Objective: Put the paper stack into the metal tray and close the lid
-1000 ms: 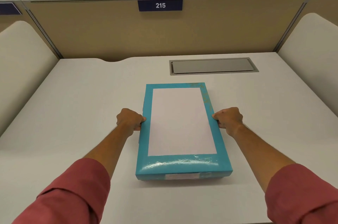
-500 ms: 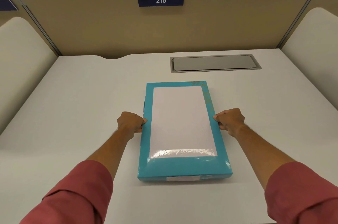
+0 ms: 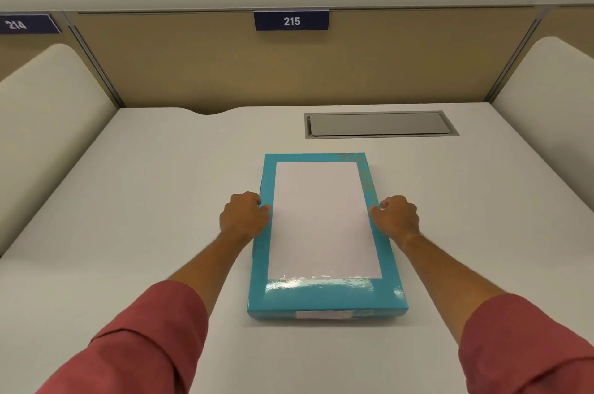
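Two hands grip a teal-wrapped paper stack (image 3: 324, 226) lying flat on a white worktop (image 3: 144, 200). The left hand (image 3: 244, 216) clasps its left long edge, the right hand (image 3: 397, 216) its right long edge, thumbs on top. Behind the stack, well apart, a metal tray (image 3: 381, 124) sits flush in the worktop, lid closed.

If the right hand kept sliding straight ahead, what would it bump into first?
Probably the metal tray's closed lid, set flush in the desk ahead of the right hand; nothing else shows between, though depth is hard to judge.
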A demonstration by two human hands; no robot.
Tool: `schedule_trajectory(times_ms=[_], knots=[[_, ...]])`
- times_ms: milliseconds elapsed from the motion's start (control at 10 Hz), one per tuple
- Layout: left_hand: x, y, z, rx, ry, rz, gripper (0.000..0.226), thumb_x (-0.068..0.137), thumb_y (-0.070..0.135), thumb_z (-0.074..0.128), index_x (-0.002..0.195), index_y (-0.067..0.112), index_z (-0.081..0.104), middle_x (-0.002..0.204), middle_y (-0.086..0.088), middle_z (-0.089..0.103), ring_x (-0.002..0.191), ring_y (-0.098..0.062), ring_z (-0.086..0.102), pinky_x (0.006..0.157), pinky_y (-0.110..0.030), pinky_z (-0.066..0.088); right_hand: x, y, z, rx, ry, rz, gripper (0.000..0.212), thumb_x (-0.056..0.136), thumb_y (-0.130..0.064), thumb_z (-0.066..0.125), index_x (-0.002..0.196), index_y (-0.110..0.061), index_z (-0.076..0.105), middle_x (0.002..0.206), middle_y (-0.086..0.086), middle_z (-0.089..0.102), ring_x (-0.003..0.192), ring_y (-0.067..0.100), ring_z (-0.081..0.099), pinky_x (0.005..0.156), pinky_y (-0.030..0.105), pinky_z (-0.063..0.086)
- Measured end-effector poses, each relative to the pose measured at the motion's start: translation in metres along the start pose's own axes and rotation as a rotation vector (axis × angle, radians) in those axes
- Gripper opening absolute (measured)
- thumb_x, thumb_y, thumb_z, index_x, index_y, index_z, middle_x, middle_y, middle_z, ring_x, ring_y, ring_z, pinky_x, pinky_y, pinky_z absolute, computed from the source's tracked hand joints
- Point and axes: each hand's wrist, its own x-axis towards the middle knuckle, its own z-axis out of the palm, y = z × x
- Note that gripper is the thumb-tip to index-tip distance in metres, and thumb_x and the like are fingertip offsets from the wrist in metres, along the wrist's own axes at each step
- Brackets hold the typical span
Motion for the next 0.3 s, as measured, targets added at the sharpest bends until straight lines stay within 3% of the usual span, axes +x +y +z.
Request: schedule_trajectory(times_ms=[100, 200, 300], knots=[[-0.007, 0.017, -0.010, 0.084, 0.037, 0.175, 0.053, 0.094, 0.045, 0.050, 0.139, 0.017, 0.047, 0.137, -0.008, 0.055, 0.119, -0.031, 0.058, 0.097, -0.044, 0.047, -0.012, -0.018, 0.001, -0.097, 0.031, -0.148, 0.055, 0.088, -0.044, 0.060, 0.127, -0.005, 0.055, 0.120, 0.012, 0.061, 0.112, 0.035, 0.058, 0.087, 0.038, 0.049], [-0.012, 0.031, -0.019, 0.126, 0.082, 0.265, 0.060, 0.095, 0.048, 0.046, 0.146, 0.016, 0.036, 0.143, -0.010, 0.046, 0.122, -0.030, 0.054, 0.097, -0.043, 0.047, -0.018, -0.031, 0.001, -0.192, 0.080, -0.285, 0.070, 0.088, -0.051, 0.055, 0.143, -0.011, 0.040, 0.142, 0.018, 0.048, 0.129, 0.034, 0.046, 0.105, 0.047, 0.042], [-0.013, 0.053, -0.033, 0.196, 0.189, 0.342, 0.070, 0.096, 0.053, 0.038, 0.153, 0.017, 0.018, 0.158, -0.014, 0.027, 0.139, -0.033, 0.038, 0.108, -0.045, 0.038, -0.025, -0.056, -0.004, -0.308, 0.207, -0.488, 0.080, 0.090, -0.056, 0.049, 0.153, -0.014, 0.023, 0.161, 0.016, 0.022, 0.148, 0.033, 0.020, 0.119, 0.045, 0.019]])
